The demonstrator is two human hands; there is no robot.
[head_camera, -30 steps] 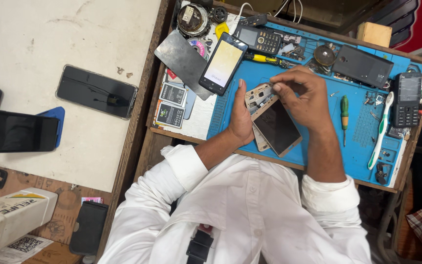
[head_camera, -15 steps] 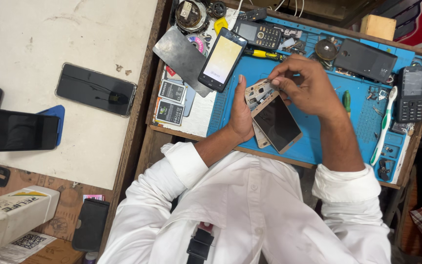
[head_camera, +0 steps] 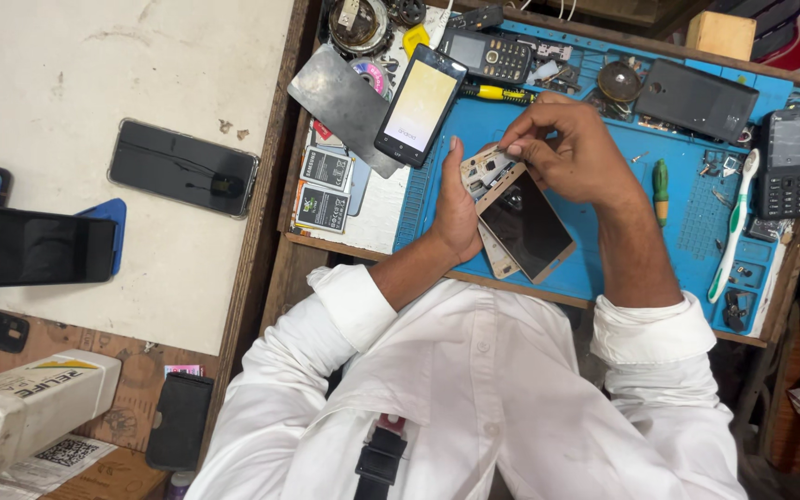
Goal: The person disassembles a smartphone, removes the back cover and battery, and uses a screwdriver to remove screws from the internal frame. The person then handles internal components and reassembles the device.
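At frame centre, the left hand (head_camera: 458, 208) cradles an opened phone (head_camera: 522, 222) lying diagonally, while right fingers (head_camera: 522, 145) pinch at its upper-left end.

I see a lit phone screen (head_camera: 419, 104), pale yellow, tilted at the blue mat's top left. The dark, gold-edged screen (head_camera: 528, 225) lies between both hands. Two dark rectangular labelled packs (head_camera: 323, 188) sit left of the mat. A white box (head_camera: 25, 407) with a yellow-black label sits bottom left, on a coded paper (head_camera: 57, 458).
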